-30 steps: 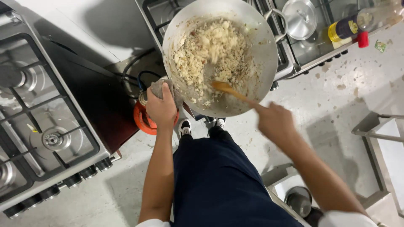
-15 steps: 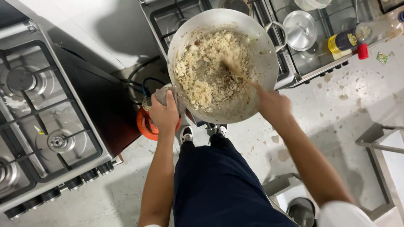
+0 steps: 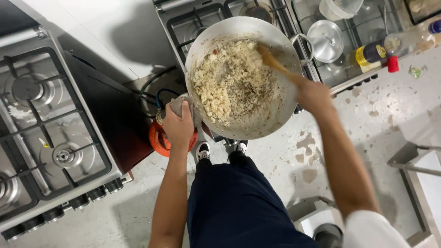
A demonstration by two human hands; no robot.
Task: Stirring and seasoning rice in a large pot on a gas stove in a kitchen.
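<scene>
My left hand (image 3: 178, 126) was clamped on a grey cloth (image 3: 180, 104) wrapped over the near left edge of the big metal wok (image 3: 285, 110), fingers curled shut around it. My right hand (image 3: 313, 95) was closed around the handle of a wooden spoon (image 3: 275, 63), whose bowl end lay in the food near the wok's far side.

The wok sat tilted toward me, its near rim hanging out past the front of the stove (image 3: 183, 27) and over my shoes. Pale, crumbly fried rice (image 3: 232, 82) with dark flecks covered the left and middle of the wok; the right inner wall showed bare metal.

Below my left hand, on the floor (image 3: 376, 115), stood an orange gas cylinder (image 3: 158, 140), with black and blue hoses running up behind it. To the right of the wok, on the same stove, sat a small pot with a metal lid (image 3: 325, 40). Just past it lay a clear oil bottle (image 3: 381, 51) with a yellow label and red cap, on its side at the stove's front edge. A second stove (image 3: 50, 133) with black grates and a row of knobs stood well apart at my left. The floor was stained and spattered.
</scene>
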